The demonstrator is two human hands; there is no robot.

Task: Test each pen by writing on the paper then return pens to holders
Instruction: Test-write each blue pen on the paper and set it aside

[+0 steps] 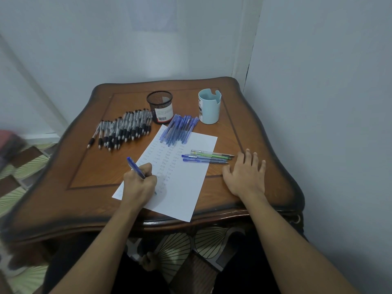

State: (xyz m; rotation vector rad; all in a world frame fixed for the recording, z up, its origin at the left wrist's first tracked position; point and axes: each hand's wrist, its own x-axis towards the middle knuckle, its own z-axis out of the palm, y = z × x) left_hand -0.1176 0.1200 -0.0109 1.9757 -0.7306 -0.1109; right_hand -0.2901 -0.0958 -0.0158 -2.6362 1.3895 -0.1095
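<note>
The left hand (139, 183) is curled tight round a blue pen (135, 167), tip down near the left edge of the paper (186, 187) and cap end tilted up and away. The tip is mostly hidden behind the fingers, so a dry pen could pass unnoticed.

The right hand (246, 177) lies flat with fingers spread on the table (95, 187), beside the sheet but not on it. Writing pressure could therefore slide the paper, whose near corner lies close to the front rim. A slide would also drag the loose pens (209, 158) across its right edge and the blue pile (180, 129) on its far edge, mixing tested with untested.

The black pens (123, 128) lie well left. The 2 holders, mesh (160, 107) and pale blue (209, 107), stand behind and look empty.
</note>
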